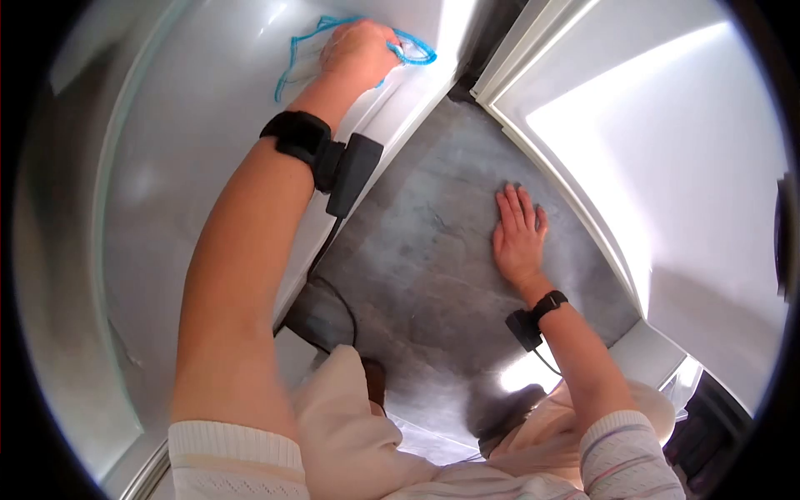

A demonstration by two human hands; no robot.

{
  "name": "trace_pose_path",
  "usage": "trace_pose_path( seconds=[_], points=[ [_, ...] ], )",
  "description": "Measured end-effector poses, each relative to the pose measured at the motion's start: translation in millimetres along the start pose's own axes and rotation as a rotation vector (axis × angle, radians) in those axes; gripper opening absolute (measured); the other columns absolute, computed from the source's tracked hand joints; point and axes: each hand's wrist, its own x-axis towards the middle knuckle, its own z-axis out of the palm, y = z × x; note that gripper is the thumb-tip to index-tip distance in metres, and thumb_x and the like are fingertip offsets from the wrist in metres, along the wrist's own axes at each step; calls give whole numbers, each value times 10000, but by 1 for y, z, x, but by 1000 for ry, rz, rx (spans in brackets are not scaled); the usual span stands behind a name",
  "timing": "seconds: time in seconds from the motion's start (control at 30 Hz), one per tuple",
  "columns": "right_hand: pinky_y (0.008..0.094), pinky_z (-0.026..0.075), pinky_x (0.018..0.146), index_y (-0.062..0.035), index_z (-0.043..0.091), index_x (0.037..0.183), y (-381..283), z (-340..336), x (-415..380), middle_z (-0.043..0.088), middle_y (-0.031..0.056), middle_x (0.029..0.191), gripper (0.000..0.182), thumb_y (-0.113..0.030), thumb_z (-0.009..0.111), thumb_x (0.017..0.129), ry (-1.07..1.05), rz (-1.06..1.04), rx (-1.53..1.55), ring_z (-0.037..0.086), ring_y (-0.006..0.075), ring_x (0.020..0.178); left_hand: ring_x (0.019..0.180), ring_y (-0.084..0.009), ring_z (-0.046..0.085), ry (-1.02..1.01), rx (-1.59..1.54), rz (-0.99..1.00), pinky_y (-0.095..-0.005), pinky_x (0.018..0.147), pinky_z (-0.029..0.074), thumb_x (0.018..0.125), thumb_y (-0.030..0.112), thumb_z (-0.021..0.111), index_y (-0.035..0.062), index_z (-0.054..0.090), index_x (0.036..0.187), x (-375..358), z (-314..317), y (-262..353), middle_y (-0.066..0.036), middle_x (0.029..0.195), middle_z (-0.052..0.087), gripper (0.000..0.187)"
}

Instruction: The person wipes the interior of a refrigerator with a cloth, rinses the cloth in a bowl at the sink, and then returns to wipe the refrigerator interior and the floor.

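At the top of the view my left hand (pixel 360 52) is closed on a thin, see-through cloth with a blue edge (pixel 292 62). The cloth lies against the white surface (pixel 192 125), close to its right-hand edge. My right hand (pixel 518 237) rests on the grey floor (pixel 417 217) with its fingers stretched out and holds nothing. Black straps with dark devices and cables are on both wrists.
A white panel (pixel 708 150) with a raised rim stands on the right. Glass or a clear edge (pixel 112 167) curves along the left. My knees are on the floor at the bottom. A black cable (pixel 342 300) runs near my left knee. Dark items (pixel 708 442) sit at the lower right.
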Motion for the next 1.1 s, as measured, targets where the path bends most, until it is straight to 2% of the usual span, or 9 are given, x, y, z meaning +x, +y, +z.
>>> trace_pose_path(
  seconds=[0.13,0.2,0.3,0.43,0.5,0.6,0.83,0.93,1.1],
  points=[
    [496,180,1045,-96,400,1307,0,-1,2,327,53,1420,497,-120,459,814,2,-8,3,265,225,1327,930,-290,601,-10,-61,-73,-377,823,482,722,247,661,202,697,947,-26,-12,6,-75,985,648,233],
    [498,180,1045,-101,402,1307,1,0,0,327,53,1420,497,-125,459,815,-9,-3,21,263,226,1328,912,-288,607,-247,97,33,-374,814,485,725,260,664,199,696,958,-43,-26,0,-92,977,651,243],
    [499,182,1045,-104,407,1305,3,3,0,330,52,1419,497,-129,464,812,9,-5,25,269,224,1326,896,-297,610,-379,38,-2,-367,814,485,711,274,672,181,697,953,-75,-43,-25,-104,943,656,260],
    [499,183,1044,-104,410,1303,2,3,-1,335,50,1417,494,-129,468,812,0,-6,29,275,222,1324,910,-309,604,-331,-7,-47,-368,810,486,694,296,681,164,696,948,-65,-29,-21,-113,940,655,287],
    [497,184,1044,-104,411,1303,3,2,0,337,47,1416,498,-127,475,809,18,-9,24,279,217,1323,923,-311,603,-110,-102,-94,-379,814,485,689,303,680,156,696,947,-34,-8,-10,-112,967,650,297],
    [504,199,1041,-117,400,1311,5,5,-1,303,25,1434,501,-145,486,819,0,-12,-4,259,206,1327,935,-319,598,-9,-17,-139,-386,819,482,694,306,670,139,692,948,-1,2,5,-114,1004,639,305],
    [503,218,1033,-114,413,1302,2,3,-4,322,22,1419,479,-147,480,829,-1,12,0,275,203,1316,930,-326,598,-152,-175,5,-399,815,479,707,275,655,123,689,942,-25,-2,-7,-130,1008,635,282],
    [502,214,1035,-117,414,1301,2,1,3,326,22,1415,471,-147,473,834,24,-1,-21,270,199,1319,907,-322,609,-27,-45,-109,-391,807,482,695,255,672,97,681,950,-4,-2,3,-143,969,645,300],
    [498,187,1045,-110,406,1304,2,4,0,325,27,1423,493,-129,466,815,26,8,17,268,206,1326,902,-325,611,-89,-121,-9,-397,798,486,695,263,677,93,679,952,-25,-6,-13,-143,952,650,308]
  ],
)
